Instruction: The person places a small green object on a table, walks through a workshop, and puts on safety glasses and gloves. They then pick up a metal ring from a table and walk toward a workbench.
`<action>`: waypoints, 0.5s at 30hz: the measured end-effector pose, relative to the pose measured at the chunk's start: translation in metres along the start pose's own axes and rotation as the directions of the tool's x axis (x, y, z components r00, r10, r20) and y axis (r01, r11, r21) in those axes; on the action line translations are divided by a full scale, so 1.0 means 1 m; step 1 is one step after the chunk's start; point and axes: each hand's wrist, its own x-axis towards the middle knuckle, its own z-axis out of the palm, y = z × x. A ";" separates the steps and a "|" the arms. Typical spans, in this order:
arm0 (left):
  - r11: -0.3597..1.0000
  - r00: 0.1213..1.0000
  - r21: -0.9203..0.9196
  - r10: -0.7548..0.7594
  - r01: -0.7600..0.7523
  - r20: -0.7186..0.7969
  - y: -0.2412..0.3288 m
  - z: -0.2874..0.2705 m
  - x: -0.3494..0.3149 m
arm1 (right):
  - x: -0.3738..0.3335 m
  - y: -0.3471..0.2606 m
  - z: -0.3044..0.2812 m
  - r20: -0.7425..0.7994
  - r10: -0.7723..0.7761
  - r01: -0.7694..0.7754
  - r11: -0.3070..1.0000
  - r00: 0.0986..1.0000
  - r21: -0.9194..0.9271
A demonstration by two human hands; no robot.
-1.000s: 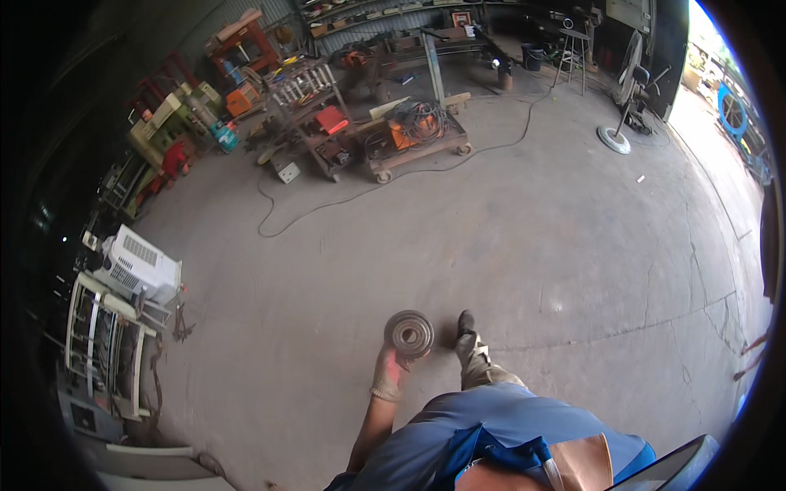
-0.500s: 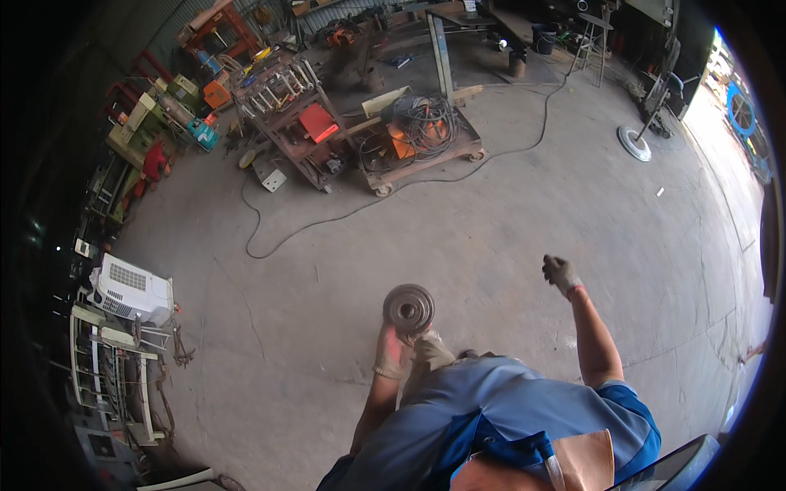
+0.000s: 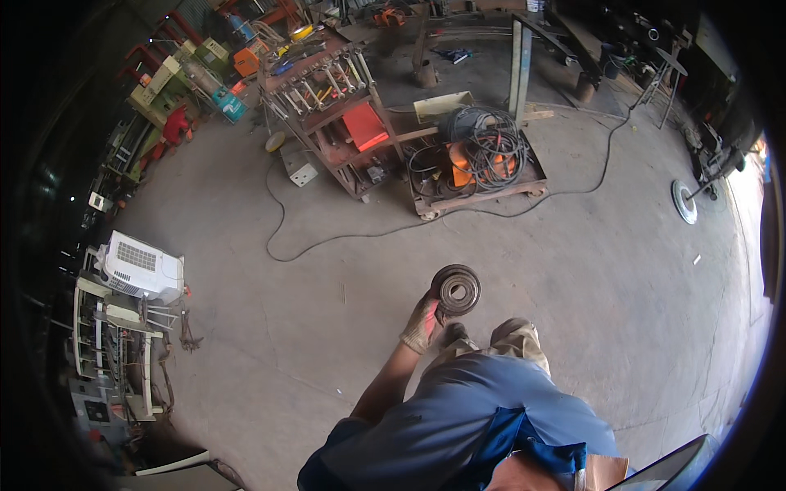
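Observation:
A round, dark metal part (image 3: 456,290) with stepped rings and a hole through its centre, possibly a pulley or hub, is held out in front of me. My left hand (image 3: 424,322), in a light work glove with pink-red on it, is closed on the part's lower left edge. The part covers most of the fingers. Below it show my shoes and light trousers (image 3: 521,337) on the grey concrete floor (image 3: 311,327). My right hand and forearm are out of the picture.
Ahead stand a tool cart (image 3: 342,123) with wrenches and a red box, and a low wheeled trolley (image 3: 479,196) piled with coiled cable. A black cable (image 3: 352,236) snakes across the floor. To the left is a white machine (image 3: 141,266) on a frame; far right, a round stand base (image 3: 684,202).
My left hand has moved right and slightly up in the picture with the metal part. My right hand has gone out of view. The cart and trolley appear closer and further right.

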 end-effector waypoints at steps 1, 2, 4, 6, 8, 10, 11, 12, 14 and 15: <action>0.999 0.996 -0.049 -0.006 0.010 0.086 0.010 0.000 0.019 | 0.006 -0.021 0.002 -0.001 -0.016 0.016 1.000 1.000 0.018; 0.997 0.994 -0.074 -0.001 0.009 0.105 0.018 0.001 0.037 | 0.011 -0.040 0.000 -0.011 -0.031 0.031 0.999 0.999 0.024; 0.990 0.985 -0.138 0.025 -0.002 0.168 0.031 0.006 0.070 | 0.028 -0.071 -0.012 -0.036 -0.056 0.057 0.998 0.998 0.034; 0.984 0.989 -0.164 0.090 -0.070 0.120 0.041 0.008 0.098 | 0.047 -0.092 -0.035 -0.092 -0.151 0.138 0.981 0.984 -0.135; 0.972 0.984 -0.192 0.157 -0.139 0.083 0.055 0.009 0.134 | 0.062 -0.114 -0.081 -0.097 -0.475 0.267 0.638 0.875 -0.722; 0.956 0.979 -0.221 0.202 -0.190 0.030 0.070 0.004 0.162 | 0.063 -0.147 -0.133 -0.187 -0.435 0.124 0.593 0.881 -0.796; 0.953 0.978 -0.227 0.208 -0.199 0.018 0.077 -0.001 0.175 | 0.064 -0.177 -0.156 -0.151 -0.280 0.265 0.958 0.948 -0.114; 0.946 0.973 -0.236 0.232 -0.221 0.017 0.088 -0.007 0.190 | 0.062 -0.212 -0.182 -0.113 -0.083 0.135 0.772 0.990 0.621; 0.930 0.960 -0.250 0.278 -0.270 -0.001 0.110 -0.019 0.221 | 0.053 -0.285 -0.217 -0.241 -0.183 0.296 0.728 0.953 0.619; 0.920 0.954 -0.259 0.298 -0.293 -0.020 0.122 -0.027 0.236 | 0.045 -0.313 -0.231 -0.272 -0.176 0.310 0.738 0.946 0.600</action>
